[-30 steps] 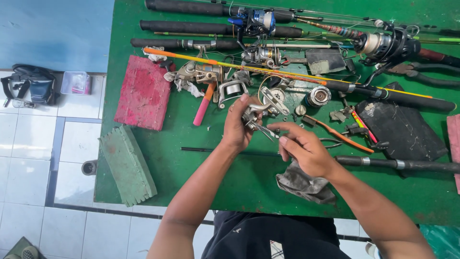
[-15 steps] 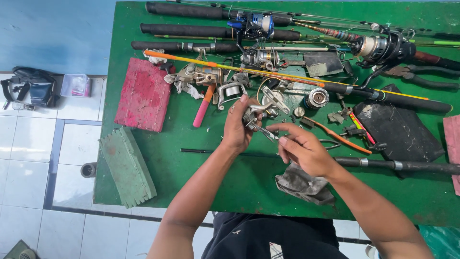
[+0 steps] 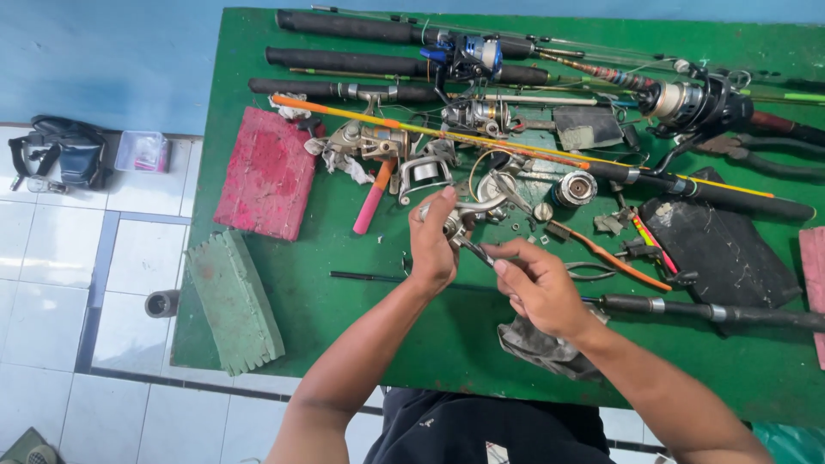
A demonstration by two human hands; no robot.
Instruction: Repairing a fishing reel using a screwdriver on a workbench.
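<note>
Grey rag (image 3: 541, 348) nearest, just below right hand (image 3: 537, 288). Right hand pinches thin tool (image 3: 477, 251), tip at reel body (image 3: 460, 222). Left hand (image 3: 432, 245) closed round reel body, above green table (image 3: 344, 292). Step, likely: working small fastener; next needs steady tool, reel held firm. Beyond reel body: loose spool (image 3: 574, 187), rods (image 3: 361, 62).

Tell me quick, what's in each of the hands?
Left hand: closed around a silver fishing reel.
Right hand: pinching a thin dark tool against it.
</note>
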